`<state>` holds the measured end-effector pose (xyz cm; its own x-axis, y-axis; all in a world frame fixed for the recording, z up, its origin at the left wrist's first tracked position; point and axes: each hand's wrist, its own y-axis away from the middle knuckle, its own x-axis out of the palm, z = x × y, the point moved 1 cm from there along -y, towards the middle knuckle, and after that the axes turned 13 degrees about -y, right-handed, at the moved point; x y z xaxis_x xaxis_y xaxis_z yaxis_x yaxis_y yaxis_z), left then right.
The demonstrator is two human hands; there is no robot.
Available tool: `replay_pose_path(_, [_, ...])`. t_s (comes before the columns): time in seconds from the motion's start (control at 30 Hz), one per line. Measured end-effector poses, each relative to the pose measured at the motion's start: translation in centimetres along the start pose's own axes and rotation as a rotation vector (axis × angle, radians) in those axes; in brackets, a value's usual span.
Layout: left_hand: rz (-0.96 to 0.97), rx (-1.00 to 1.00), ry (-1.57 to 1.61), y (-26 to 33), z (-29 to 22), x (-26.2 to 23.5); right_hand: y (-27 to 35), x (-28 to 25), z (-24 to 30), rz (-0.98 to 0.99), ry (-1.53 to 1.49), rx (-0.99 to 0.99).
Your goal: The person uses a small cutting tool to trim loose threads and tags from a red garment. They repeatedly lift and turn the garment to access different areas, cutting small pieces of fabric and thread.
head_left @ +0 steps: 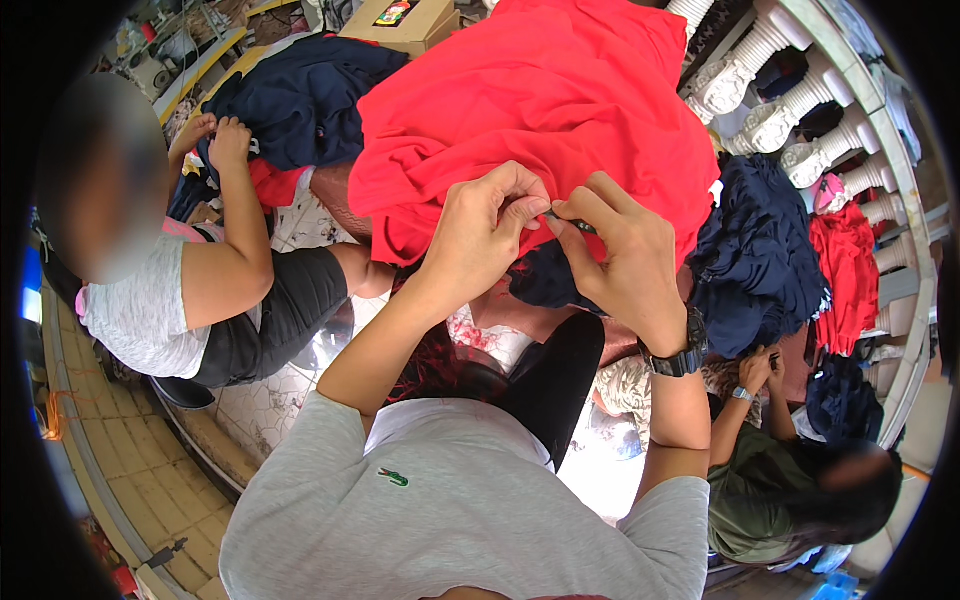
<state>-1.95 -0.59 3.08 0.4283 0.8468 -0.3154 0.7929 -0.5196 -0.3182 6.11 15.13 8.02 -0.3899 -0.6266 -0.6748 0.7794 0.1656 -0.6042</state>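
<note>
My left hand (490,230) and my right hand (630,255) meet in front of a large heap of red cloth (540,90). Thumb and forefinger are pinched on each side, and the fingertips almost touch. A tiny dark thing shows between them, too small to name. Something dark and greenish peeks out inside the curled fingers of the right hand, mostly hidden. Below the hands, navy cloth (548,278) hangs over my lap area. A black watch (678,358) is on my right wrist.
A person (220,270) sits at left, hands at a navy cloth pile (310,90). Another person (790,480) in a green top works at lower right. More navy cloth (760,250) and red cloth (845,275) lie by the white balusters (790,115). A cardboard box (405,25) stands behind.
</note>
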Motion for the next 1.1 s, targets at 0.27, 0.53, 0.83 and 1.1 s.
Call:
replay_pose_path(0.27, [-0.004,-0.015,0.232,-0.1,1.0,0.2,0.1,0.0,-0.1,-0.037,-0.031,0.027])
replay_pose_path(0.53, [-0.079,0.051,0.323,0.0,0.5,0.5,0.8,0.1,-0.1,-0.241,-0.495,0.294])
replay_pose_path(0.83, [-0.060,0.015,0.413,-0.8,1.7,0.6,2.2,4.3,1.2,-0.399,-0.234,0.220])
replay_pose_path(1.1, [-0.107,-0.009,0.088,-0.9,1.1,-0.3,0.9,6.0,0.9,-0.443,-0.216,0.190])
